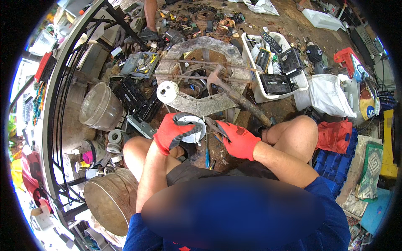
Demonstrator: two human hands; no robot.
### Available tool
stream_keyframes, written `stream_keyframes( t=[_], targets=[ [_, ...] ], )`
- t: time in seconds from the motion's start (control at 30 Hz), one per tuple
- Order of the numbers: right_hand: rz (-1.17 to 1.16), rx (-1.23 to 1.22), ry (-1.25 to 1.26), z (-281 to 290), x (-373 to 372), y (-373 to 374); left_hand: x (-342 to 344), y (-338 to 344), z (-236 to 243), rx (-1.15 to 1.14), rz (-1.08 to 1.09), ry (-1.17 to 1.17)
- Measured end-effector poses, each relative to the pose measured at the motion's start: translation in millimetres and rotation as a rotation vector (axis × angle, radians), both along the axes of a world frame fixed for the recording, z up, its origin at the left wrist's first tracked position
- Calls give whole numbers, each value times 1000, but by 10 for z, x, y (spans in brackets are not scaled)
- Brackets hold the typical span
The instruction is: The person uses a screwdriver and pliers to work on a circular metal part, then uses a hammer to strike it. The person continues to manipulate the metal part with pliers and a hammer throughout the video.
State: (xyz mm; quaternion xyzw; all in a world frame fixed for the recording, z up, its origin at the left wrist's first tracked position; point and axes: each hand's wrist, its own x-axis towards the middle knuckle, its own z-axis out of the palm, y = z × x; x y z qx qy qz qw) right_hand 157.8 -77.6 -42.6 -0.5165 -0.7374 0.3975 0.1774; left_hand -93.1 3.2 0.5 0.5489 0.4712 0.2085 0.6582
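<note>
My left hand (169, 134), in a red and dark glove, grips a pale, round, disc-like part (194, 131) with a curved rim. My right hand (236, 140), also gloved in red, is closed on a tool like pliers (215, 127), whose head is at the disc's right edge. A blue-handled screwdriver (207, 157) lies on the ground below. In front of me sits a weathered metal frame (213, 104) with rods across it, a white round piece (166, 92) on its left, and a long-handled hammer (238, 98) resting on it.
A black metal rack (63, 125) runs along the left, near clear buckets (96, 108) and a large dirty bucket (109, 201). A white bin of electronics (272, 90) and white sacks (326, 94) are at right. Another person's leg and shoe (148, 29) show behind, among scattered scrap.
</note>
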Motion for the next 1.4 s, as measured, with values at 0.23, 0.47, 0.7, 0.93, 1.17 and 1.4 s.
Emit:
stream_keyframes(
  t=[0.23,0.47,0.7,0.93,1.17,1.4],
  targets=[
    [114,-32,80,-46,90,-3,-66,30,-73,-8,-33,-39],
    [132,-325,572,-39,106,-34,-59,14,12,-62,21,-129],
    [23,-516,298,37,84,80,-94,3,14,-61,25,-192],
    [-111,-471,366,-81,-30,-52,-49,-24,-9,-76,41,-209],
    [-56,-471,609,-163,71,-101,-81,7,-118,-91,188,-486],
    [-247,-261,193,376,-46,-44,-72,-29,-139,-92,146,-459]
  ],
)
